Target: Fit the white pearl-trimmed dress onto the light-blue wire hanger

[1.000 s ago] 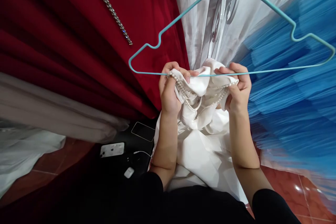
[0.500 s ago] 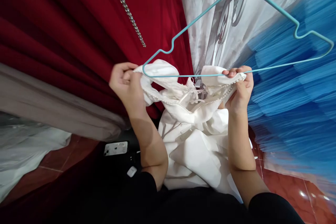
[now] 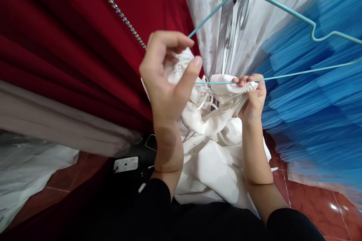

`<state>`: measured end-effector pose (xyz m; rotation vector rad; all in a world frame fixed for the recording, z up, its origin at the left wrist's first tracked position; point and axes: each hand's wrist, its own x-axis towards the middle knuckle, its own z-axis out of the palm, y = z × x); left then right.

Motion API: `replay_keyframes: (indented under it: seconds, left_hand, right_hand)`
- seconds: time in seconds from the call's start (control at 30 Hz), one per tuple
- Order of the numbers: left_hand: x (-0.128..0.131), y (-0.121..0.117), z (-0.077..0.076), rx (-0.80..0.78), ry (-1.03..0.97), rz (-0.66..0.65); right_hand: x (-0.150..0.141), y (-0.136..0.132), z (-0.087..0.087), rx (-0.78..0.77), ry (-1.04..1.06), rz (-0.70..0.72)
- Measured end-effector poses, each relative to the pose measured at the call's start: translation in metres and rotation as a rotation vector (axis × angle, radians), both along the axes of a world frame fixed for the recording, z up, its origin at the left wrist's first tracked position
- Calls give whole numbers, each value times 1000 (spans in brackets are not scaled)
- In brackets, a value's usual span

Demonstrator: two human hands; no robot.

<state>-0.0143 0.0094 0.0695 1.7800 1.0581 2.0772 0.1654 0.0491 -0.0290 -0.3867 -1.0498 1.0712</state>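
A white dress (image 3: 210, 158) with a pearl-beaded neckline hangs bunched in front of me. My right hand (image 3: 256, 96) pinches the right end of its neckline, with fingers over the bottom bar of a light-blue hanger (image 3: 283, 5). My left hand (image 3: 166, 77) is raised at the hanger's left end, its fingers curled around the dress's white left shoulder part (image 3: 185, 58). Thumb and forefinger stand apart there. This hand hides the hanger's left corner and part of the fabric. White ties lie inside the neckline.
Red fabric (image 3: 98, 45) with a jewelled chain (image 3: 118, 11) hangs at left, above beige cloth (image 3: 70, 113). Layered blue tulle (image 3: 311, 94) fills the right. White garments (image 3: 271, 19) hang behind. A phone (image 3: 126, 164) lies on a black surface at lower left.
My left hand has moved up and right, bringing the dress's left shoulder part to the hanger's left end. The hanger has shifted slightly left in view. My right hand keeps its hold.
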Motion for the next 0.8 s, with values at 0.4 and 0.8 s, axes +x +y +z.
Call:
replay_keyframes:
  seconds: [0.4, 0.8]
  left_hand:
    - [35, 10, -92, -433, -593, -551]
    - [19, -10, -57, -313, -639, -551]
  right_hand:
    - [-5, -1, 2, -67, -139, -95]
    - [89, 14, 37, -35, -347, -1009]
